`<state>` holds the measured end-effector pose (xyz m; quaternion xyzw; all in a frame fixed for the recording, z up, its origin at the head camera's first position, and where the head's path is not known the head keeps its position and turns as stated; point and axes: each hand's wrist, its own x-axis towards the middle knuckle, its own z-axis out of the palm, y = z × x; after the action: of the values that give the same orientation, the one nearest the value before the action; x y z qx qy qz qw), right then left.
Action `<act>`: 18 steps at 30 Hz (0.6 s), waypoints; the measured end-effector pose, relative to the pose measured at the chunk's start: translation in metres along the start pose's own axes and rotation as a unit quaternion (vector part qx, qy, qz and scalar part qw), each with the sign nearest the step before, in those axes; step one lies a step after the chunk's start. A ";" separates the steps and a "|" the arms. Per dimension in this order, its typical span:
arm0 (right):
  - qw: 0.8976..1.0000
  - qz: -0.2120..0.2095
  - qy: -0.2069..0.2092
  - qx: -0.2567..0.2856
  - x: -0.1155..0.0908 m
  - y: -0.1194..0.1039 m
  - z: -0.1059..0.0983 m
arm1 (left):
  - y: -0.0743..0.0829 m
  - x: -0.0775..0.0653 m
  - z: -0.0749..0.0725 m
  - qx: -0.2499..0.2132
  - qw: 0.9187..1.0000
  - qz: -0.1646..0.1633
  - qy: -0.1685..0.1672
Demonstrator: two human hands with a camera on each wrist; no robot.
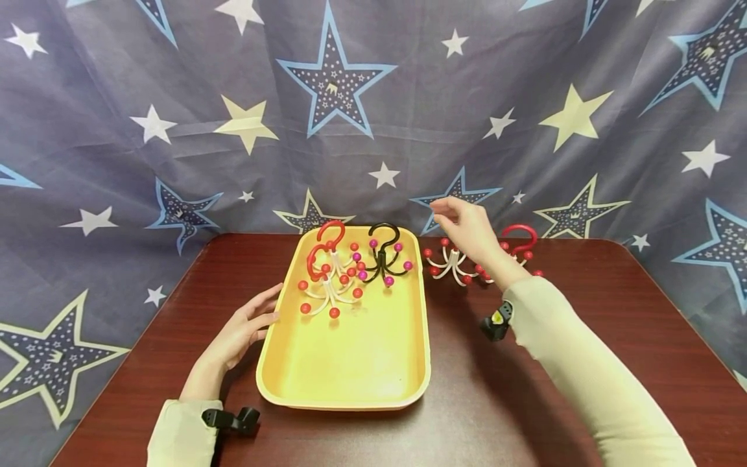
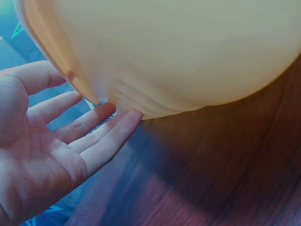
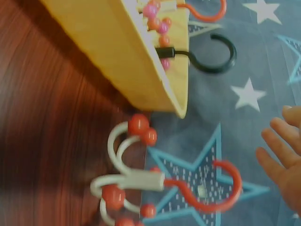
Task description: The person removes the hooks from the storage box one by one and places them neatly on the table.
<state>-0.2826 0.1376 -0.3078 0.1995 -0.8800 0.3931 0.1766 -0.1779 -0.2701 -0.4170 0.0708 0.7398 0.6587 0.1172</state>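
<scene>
My left hand [image 1: 239,332] is at the left side of a yellow plastic tray [image 1: 350,370]; in the left wrist view its loosely spread fingertips [image 2: 128,120] are right at the tray's wall. Inside the tray's far half are two white multi-arm hanger hooks [image 1: 329,295] with red hooks and red ball tips, and a black one [image 1: 382,259] with magenta balls. My right hand [image 1: 469,228], holding nothing, is raised over another white hanger hook [image 3: 143,180] standing on the table right of the tray. In the right wrist view its relaxed fingers are apart from that red hook.
Another red-hooked hanger hook [image 1: 521,235] stands farther right, partly hidden behind my right wrist. The dark wooden table [image 1: 455,415] ends at a grey star-patterned cloth [image 1: 362,155] hanging behind it.
</scene>
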 end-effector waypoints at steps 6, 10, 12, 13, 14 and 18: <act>0.999 -0.013 -0.031 0.013 0.005 -0.016 0.025 | 0.001 0.000 -0.001 0.001 1.000 0.001 0.001; 0.998 0.000 -0.056 0.002 0.008 -0.018 0.041 | 0.001 -0.001 -0.001 0.000 1.000 0.001 0.001; 0.998 0.005 -0.066 -0.003 0.010 -0.018 0.047 | 0.001 0.000 -0.001 -0.001 1.000 0.001 0.002; 0.997 0.009 -0.071 -0.005 0.011 -0.018 0.050 | 0.001 0.000 -0.001 -0.002 1.000 0.002 0.002; 0.997 0.013 -0.075 -0.008 0.011 -0.018 0.053 | 0.001 0.000 0.000 -0.003 1.000 0.002 0.002; 0.995 0.038 -0.088 -0.011 0.014 -0.015 0.062 | 0.000 0.000 0.000 -0.007 1.000 0.001 0.002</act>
<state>-0.2966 0.0782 -0.3315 0.1983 -0.9033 0.3706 0.0856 -0.1782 -0.2699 -0.4167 0.0693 0.7353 0.6641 0.1161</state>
